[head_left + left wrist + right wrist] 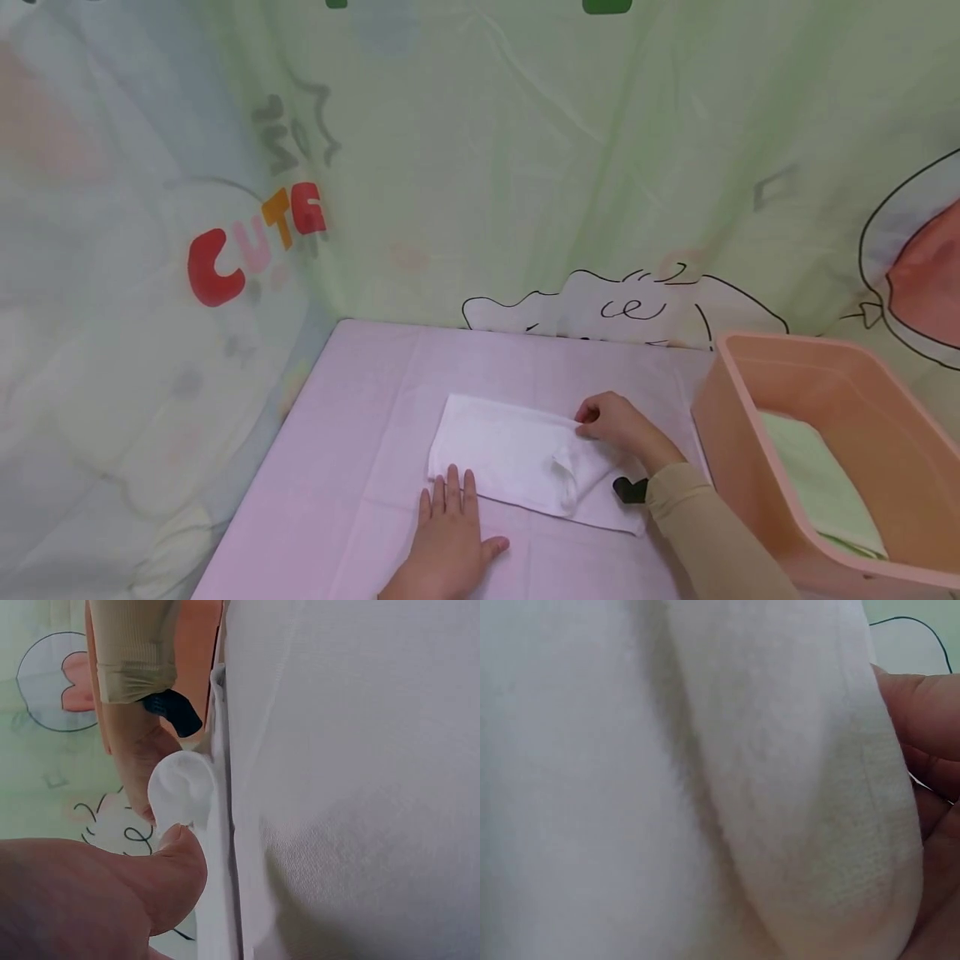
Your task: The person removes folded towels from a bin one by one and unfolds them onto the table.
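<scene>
A white towel (495, 450) lies folded in a long strip on the table, its right part lifted and turned over toward the left. My right hand (618, 427) pinches the far edge of that turned part between thumb and fingers; in the right wrist view the raised layer of towel (802, 787) hides part of the hand. With fingers spread and straight, my left hand (448, 533) lies flat, its fingertips at the near left edge of the towel. The left wrist view shows the rounded fold of the towel (184, 787) standing up beyond the left thumb.
A pink cloth covers the table (375, 375). At the right stands an orange plastic bin (720, 417) with a folded light green towel (817, 475) inside. Printed curtains (465, 167) hang behind and to the left. A black strap (628, 490) sits at the right wrist.
</scene>
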`<action>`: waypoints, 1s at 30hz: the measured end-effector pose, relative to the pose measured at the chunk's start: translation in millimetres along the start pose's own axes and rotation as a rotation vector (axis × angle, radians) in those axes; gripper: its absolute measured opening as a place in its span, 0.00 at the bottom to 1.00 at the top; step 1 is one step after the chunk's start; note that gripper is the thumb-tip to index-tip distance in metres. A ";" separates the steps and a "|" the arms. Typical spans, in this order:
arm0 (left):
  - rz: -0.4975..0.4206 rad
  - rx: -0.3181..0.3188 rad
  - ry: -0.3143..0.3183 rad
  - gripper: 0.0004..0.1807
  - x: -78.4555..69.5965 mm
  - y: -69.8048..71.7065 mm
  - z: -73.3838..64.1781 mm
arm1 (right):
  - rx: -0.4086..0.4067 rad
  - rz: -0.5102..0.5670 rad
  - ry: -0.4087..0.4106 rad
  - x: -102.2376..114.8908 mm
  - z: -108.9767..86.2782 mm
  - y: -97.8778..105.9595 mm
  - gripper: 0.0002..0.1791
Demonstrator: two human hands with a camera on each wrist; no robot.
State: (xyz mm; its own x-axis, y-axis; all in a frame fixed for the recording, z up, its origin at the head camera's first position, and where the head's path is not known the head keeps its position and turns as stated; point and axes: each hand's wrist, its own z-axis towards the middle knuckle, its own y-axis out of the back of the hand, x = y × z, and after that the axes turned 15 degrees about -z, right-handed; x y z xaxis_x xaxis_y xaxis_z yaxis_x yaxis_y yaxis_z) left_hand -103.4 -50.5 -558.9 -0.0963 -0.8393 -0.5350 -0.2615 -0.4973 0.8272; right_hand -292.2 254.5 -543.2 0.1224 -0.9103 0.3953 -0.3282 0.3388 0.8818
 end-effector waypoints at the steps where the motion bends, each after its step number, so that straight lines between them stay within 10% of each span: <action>1: -0.004 0.003 0.002 0.59 0.8 0.5 0.9 | 0.001 -0.005 -0.001 -0.2 -0.1 -0.3 0.04; 30: -0.076 -0.016 -0.023 0.54 29.7 31.1 43.8 | -0.047 0.012 -0.025 3.2 -35.7 -14.1 0.06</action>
State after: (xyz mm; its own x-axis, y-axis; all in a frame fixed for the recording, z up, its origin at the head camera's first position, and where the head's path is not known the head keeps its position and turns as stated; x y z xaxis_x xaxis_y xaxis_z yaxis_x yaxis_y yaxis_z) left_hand -156.5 -81.3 -556.5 -0.0991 -0.7939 -0.5999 -0.2535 -0.5628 0.7868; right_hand -253.7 255.3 -545.2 0.0946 -0.9116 0.4002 -0.2847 0.3604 0.8883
